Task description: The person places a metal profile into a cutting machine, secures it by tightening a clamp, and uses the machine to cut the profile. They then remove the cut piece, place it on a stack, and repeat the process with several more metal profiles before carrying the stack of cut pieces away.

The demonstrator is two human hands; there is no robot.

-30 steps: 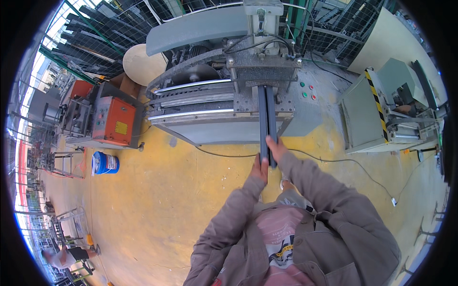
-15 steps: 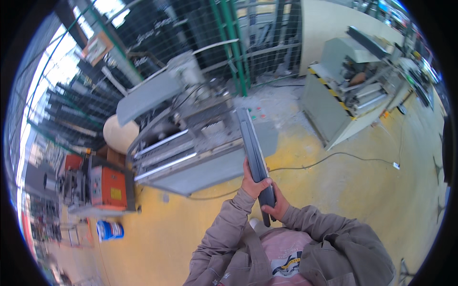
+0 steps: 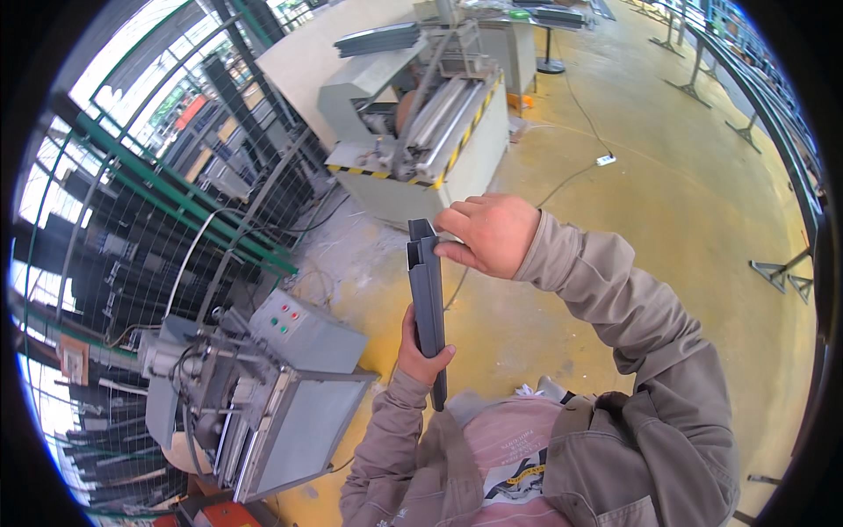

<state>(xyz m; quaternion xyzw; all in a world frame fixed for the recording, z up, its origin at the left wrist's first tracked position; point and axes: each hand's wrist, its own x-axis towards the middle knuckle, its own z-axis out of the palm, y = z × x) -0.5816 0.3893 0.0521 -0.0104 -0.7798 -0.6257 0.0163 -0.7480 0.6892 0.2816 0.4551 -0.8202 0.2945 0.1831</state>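
Observation:
A pair of dark grey channel-shaped profiles (image 3: 427,294) stands lengthwise in front of my body, their hollow far ends showing. My left hand (image 3: 421,350) wraps round them near the lower part, thumb across the face. At the far end, my right hand (image 3: 492,235) has its fingers curled, with thumb and forefinger pinched at the right edge of the profiles. Its other fingers are bent and hold nothing that I can see.
A grey saw machine (image 3: 303,422) with a button panel (image 3: 285,316) stands at lower left. Ahead is a pale machine (image 3: 421,176) with striped edging, bearing more profiles (image 3: 378,39). A cable with a white socket block (image 3: 606,161) crosses the yellow floor. Green mesh fencing (image 3: 176,220) runs left.
My view has swung right, so the machines now sit further left. My right hand has moved from the near end of the profiles to their far end; my left hand still grips them.

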